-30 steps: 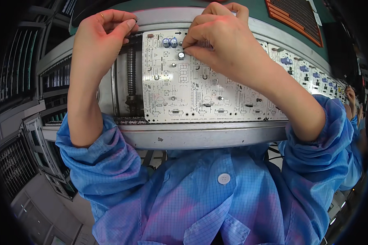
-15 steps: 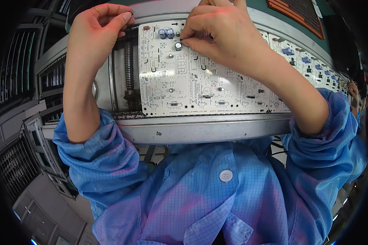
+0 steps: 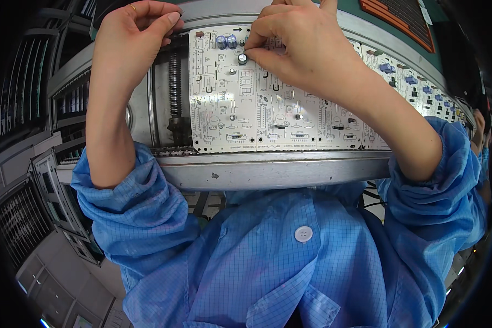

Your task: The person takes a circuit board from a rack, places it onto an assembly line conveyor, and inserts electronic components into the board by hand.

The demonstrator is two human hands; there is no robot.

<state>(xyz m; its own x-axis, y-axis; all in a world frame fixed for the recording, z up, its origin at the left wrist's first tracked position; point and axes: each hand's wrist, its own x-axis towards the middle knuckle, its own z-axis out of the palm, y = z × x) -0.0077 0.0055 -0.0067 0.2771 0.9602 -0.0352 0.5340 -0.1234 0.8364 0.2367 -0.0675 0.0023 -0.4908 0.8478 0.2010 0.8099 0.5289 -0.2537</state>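
Observation:
A white circuit board lies flat on the rail frame. My right hand reaches over its upper part, thumb and forefinger pinched together just right of a small round capacitor; whatever sits between those fingertips is hidden. Two blue capacitors stand upright to the left of that pinch. My left hand is raised off the board's upper left corner, its thumb and forefinger closed on something dark and too tiny to name. Several small grey capacitors, one of them a grey capacitor, stand lower on the board.
A metal rail runs along the near side, close to my body. Left of the board is a threaded spindle. More boards with blue parts continue to the right. An orange-brown rack lies at the far right.
Both hands keep nearly the same pose and place. The board and the hands appear slightly shifted to the right in the picture.

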